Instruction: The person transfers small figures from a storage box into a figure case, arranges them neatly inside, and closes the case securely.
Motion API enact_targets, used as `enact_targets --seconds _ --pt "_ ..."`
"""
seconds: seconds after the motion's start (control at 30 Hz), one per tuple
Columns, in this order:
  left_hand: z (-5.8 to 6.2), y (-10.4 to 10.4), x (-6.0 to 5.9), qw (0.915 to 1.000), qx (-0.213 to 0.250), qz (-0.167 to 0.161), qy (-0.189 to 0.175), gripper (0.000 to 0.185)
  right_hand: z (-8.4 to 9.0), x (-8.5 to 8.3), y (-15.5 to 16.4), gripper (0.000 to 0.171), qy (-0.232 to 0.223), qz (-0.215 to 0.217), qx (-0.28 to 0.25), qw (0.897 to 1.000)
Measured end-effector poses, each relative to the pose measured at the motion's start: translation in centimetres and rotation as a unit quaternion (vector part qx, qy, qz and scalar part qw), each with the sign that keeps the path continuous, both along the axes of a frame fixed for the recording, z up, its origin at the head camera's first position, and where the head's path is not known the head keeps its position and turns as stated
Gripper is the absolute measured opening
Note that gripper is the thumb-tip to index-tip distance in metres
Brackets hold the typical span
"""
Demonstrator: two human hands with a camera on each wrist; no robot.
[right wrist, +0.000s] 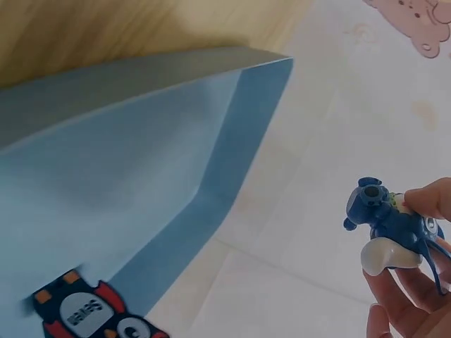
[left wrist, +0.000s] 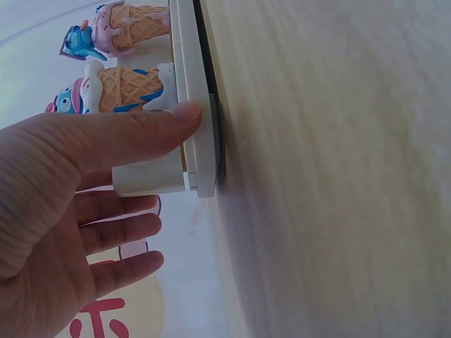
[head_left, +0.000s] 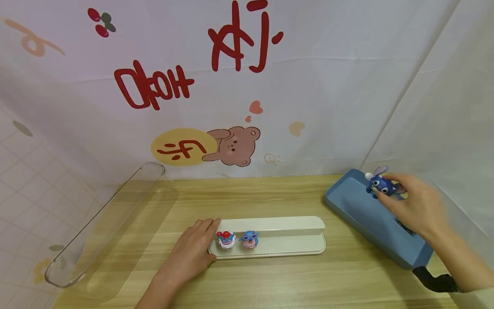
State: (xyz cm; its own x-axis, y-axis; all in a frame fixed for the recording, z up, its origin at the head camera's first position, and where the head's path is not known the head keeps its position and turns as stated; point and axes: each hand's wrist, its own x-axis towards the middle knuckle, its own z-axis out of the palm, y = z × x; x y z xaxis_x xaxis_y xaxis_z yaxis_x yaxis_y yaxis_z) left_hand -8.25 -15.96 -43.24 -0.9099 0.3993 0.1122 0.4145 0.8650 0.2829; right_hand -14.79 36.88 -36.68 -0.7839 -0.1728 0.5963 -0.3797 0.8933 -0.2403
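White cloth [head_left: 332, 94] is hanging behind a wood-grain worktop [head_left: 270, 283], carrying large red characters [head_left: 241, 36] in a brush-like script, turned at odd angles so that I cannot read them with certainty. Another red character is showing on a yellow oval [head_left: 183, 146], which a cartoon bear [head_left: 236, 146] is holding.

On the worktop, a cream stepped stand [head_left: 289, 245] is lying crosswise. Two ice-cream-cone figurines are standing upright on its lower step: one with a red-topped blue head [head_left: 227, 240] at the left end, the other with purple glasses [head_left: 250, 239] just beside it. The left hand [head_left: 197, 244] is gripping that left end, thumb pressing the front edge, the last three fingers spreading loosely.

To the right, the right hand [head_left: 418, 206] is pinching a big-eared blue figurine [head_left: 381, 185] between thumb and fingers, holding it clear of an open blue box [head_left: 360, 206]. Inside the box, an owl-patterned piece [right wrist: 91, 313] is bearing a white patch of dark lettering, slanted and too blurred to read surely.

Leftward, a clear cover [head_left: 115, 231] is standing.
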Motion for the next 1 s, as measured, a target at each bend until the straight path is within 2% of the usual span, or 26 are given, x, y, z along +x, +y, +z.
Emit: enact_targets --seconds 0.3,0.6,0.83,1.0 --pt "0.0 0.0 0.0 1.0000 0.001 0.000 0.001 0.092 0.7 0.7 -1.8 0.053 0.009 0.022 -0.028 0.999" --pt "-0.1 0.0 0.0 1.0000 -0.003 -0.002 0.006 0.092 0.7 0.6 -3.1 0.048 0.069 0.080 -0.033 0.994" --pt "-0.1 0.0 0.0 1.0000 0.000 0.000 0.006 0.092 0.5 0.9 -4.2 0.048 0.061 0.111 -0.065 0.990" --pt "0.1 0.1 0.1 1.0000 -0.001 -0.001 0.006 0.092 0.4 1.2 -4.9 0.048 0.066 0.116 -0.059 0.989"
